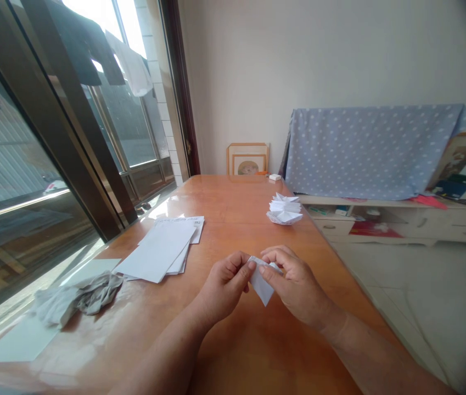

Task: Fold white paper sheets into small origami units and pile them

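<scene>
Between my two hands is a small piece of folded white paper [263, 288], held above the wooden table with one pointed corner hanging down. My left hand [229, 280] pinches its upper left corner between thumb and fingers. On the other side, my right hand [294, 277] grips the upper right part, its thumb lying on the near face and its fingers behind. Part of the paper is hidden by the fingers. Beyond my right hand stands a stack of folded white paper pieces [285, 210] with pointed tips.
Left on the wooden table [233, 200] lies a pile of white paper sheets [161, 249]. Nearer, a crumpled grey cloth [99, 293] rests by the glass door. A small white box [274, 177] sits at the far edge. A polka-dot cloth [364, 151] drapes something above a white cabinet [414, 222].
</scene>
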The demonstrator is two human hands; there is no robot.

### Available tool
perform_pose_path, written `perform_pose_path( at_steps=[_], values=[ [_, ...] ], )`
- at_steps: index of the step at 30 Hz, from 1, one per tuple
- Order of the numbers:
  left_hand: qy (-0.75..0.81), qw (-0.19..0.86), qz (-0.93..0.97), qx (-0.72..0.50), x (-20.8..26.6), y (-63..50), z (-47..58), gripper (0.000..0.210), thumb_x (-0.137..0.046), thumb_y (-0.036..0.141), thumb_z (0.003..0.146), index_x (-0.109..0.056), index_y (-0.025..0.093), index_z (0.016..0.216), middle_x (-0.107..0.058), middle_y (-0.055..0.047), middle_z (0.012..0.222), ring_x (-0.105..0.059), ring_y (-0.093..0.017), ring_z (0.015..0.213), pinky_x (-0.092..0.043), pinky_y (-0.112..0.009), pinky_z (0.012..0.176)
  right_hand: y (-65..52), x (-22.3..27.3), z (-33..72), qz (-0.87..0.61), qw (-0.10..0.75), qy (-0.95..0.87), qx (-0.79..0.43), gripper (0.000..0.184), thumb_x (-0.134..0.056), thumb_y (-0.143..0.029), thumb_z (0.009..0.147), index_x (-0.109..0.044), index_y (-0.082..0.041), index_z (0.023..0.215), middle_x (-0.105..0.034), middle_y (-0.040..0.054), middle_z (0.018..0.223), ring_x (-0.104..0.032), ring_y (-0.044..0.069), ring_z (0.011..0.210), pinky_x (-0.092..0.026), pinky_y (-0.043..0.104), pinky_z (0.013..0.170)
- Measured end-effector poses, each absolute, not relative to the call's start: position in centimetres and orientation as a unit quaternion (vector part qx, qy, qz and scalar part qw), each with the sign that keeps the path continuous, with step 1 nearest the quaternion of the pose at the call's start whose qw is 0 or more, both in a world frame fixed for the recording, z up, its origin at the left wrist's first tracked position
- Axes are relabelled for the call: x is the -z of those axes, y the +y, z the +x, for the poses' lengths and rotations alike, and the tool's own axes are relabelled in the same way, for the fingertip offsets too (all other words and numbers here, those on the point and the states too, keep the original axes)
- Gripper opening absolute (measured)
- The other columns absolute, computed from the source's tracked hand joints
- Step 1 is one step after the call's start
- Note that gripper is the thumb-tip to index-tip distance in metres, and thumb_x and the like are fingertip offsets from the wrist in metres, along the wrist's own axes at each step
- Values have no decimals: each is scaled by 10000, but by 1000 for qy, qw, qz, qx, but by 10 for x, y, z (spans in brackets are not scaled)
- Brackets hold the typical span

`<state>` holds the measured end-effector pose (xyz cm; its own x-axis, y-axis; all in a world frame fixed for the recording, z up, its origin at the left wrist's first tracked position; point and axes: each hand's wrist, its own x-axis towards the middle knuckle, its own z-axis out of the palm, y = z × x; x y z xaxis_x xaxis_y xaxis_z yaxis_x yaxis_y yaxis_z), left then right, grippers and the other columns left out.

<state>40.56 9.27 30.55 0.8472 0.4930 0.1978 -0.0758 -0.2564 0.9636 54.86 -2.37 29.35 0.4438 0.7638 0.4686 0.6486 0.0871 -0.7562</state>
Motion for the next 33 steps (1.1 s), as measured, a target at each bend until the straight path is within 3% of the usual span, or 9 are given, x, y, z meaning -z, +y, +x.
perform_pose_path(
  at_steps=[4,8,10,12,16,18,22,26,33],
  values=[
    [180,559,745,-316,-305,95,406,319,-598,482,915,-623,174,836,-563,6,720,-507,-131,690,-408,-254,664,-25,-298,549,-644,536,-541,-77,128,-589,-342,924,-679,-252,914,-650,56,1094,-607,210,1058,-490,351,929],
    [281,598,644,-386,-302,104,407,394,-622,536,888,-635,196,1086,-633,-60,1027,-572,-191,964,-444,-286,791,-30,-307,546,-632,533,-560,-56,126,-604,-351,930,-704,-273,932,-590,71,1263,-519,235,1261,-417,414,1068],
    [266,691,580,-340,-300,107,408,464,-590,587,890,-632,191,1129,-630,-94,1146,-586,-218,1043,-464,-308,821,-33,-311,544,-622,523,-579,-64,126,-610,-351,930,-716,-281,930,-556,73,1337,-460,245,1341,-383,434,1107],
    [209,787,525,-248,-299,107,408,489,-560,606,897,-651,169,1098,-646,-109,1135,-613,-219,1006,-482,-328,837,-34,-312,541,-615,509,-596,-79,126,-616,-348,929,-724,-284,926,-517,69,1409,-407,252,1396,-357,447,1132],
    [137,860,469,-147,-297,102,409,326,-631,442,900,-682,162,1059,-668,-78,1022,-621,-176,884,-497,-306,806,-33,-309,540,-621,501,-595,-97,114,-615,-333,928,-707,-266,926,-450,71,1502,-361,261,1435,-328,462,1150],
    [133,864,458,-161,-295,101,410,294,-639,395,903,-683,162,1077,-669,-83,1062,-617,-176,913,-498,-305,824,-30,-305,542,-630,514,-574,-99,106,-607,-332,930,-683,-258,925,-454,72,1500,-391,257,1413,-341,457,1141],
    [145,859,453,-192,-291,102,413,384,-597,464,927,-676,157,1143,-660,-110,1152,-609,-202,984,-488,-323,865,-24,-296,548,-644,542,-531,-100,143,-596,-366,936,-659,-241,908,-539,79,1403,-501,242,1302,-394,414,1095],
    [135,850,468,-202,-293,99,411,473,-524,551,948,-681,150,1143,-665,-111,1096,-601,-217,970,-473,-334,855,-18,-291,552,-646,560,-503,-123,197,-573,-401,945,-662,-229,911,-620,79,1266,-604,226,1119,-499,348,920],
    [116,800,553,-203,-300,94,408,306,-716,382,868,-698,140,1054,-651,-64,939,-554,-152,844,-422,-280,805,-16,-288,555,-669,565,-464,-135,212,-598,-424,922,-660,-222,919,-675,43,972,-633,195,851,-503,324,770]
  ],
)
